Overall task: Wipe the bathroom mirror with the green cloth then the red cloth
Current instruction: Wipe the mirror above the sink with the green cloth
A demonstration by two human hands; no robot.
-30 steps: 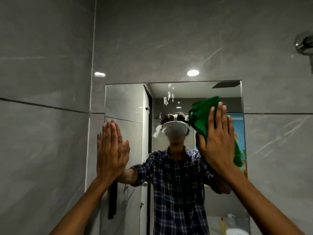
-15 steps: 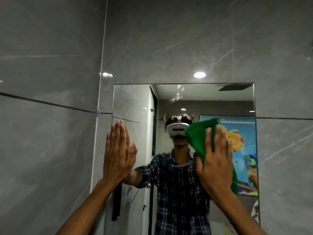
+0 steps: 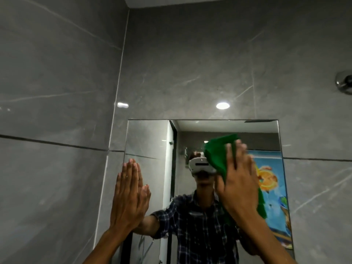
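We see the right hand [image 3: 239,183] flat, fingers straight and slightly spread, pressing the green cloth [image 3: 219,151] against the mirror [image 3: 150,141], in the upper middle of the glass. Cloth bunches out above and left of the fingers, and a bit hangs below the palm on the right. Left hand [image 3: 129,195] also flat, fingers together, resting on the mirror's left edge, holding nothing. Grey tiled wall [image 3: 57,92] all around, chrome fitting [image 3: 344,84] far right

place: bathroom | evidence: grey marble-look wall tiles [image 3: 57,73], wall mirror [image 3: 148,141], chrome fitting [image 3: 343,84] at right
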